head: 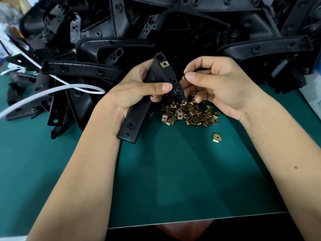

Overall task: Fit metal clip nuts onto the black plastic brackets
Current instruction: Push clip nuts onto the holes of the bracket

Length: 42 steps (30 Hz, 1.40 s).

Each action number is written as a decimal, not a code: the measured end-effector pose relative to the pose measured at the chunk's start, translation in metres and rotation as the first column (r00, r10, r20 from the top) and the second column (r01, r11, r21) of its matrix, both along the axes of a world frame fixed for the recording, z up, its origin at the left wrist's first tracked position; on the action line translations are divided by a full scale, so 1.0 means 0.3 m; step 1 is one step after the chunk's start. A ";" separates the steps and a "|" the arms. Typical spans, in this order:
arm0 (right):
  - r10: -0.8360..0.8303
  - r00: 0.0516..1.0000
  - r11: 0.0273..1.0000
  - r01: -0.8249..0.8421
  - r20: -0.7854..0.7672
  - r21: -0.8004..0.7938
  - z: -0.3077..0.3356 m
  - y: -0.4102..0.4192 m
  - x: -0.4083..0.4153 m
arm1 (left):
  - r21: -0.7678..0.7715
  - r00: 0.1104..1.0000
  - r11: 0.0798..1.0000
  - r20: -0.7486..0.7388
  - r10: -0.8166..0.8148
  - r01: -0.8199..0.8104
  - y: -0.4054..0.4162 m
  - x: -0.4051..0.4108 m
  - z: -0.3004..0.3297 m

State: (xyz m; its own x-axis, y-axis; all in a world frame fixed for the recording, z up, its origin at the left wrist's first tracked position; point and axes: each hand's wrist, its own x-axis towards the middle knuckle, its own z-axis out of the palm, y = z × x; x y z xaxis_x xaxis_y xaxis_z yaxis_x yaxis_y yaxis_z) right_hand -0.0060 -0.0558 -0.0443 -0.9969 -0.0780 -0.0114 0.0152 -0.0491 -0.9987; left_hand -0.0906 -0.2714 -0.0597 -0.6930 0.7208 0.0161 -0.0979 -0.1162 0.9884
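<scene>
Left hand (132,91) gripping bracket (139,108), right hand (213,86) pinching clip nut (183,77)

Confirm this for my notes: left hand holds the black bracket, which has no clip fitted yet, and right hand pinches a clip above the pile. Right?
Not quite. The head view shows one clip already fitted near the bracket's upper end. The rest stands: the left hand holds the bracket, and the right hand pinches a clip above the pile.

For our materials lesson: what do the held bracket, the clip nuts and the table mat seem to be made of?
Held bracket: black moulded plastic, matte, with moulded round bosses.
Clip nuts: thin sheet metal, shiny brass-yellow, probably plated; they glint, with folded edges.
Table mat: smooth dark-green sheet, likely rubber or vinyl; soft, dull reflections, though the look leaves it open.
</scene>
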 end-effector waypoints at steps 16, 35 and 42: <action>-0.047 0.999 0.999 0.047 0.000 -0.017 -0.010 -0.029 -0.003 | -0.033 1.000 0.999 -0.014 0.027 -0.027 0.005 0.000 0.001; -0.116 0.992 0.993 0.117 -0.041 0.016 -0.023 -0.051 -0.008 | -0.075 0.997 0.994 0.014 0.079 -0.077 0.011 0.010 0.005; -0.197 0.980 0.980 0.198 0.014 -0.021 -0.031 -0.054 -0.011 | -0.068 0.996 0.994 0.001 0.085 -0.084 0.009 0.009 0.005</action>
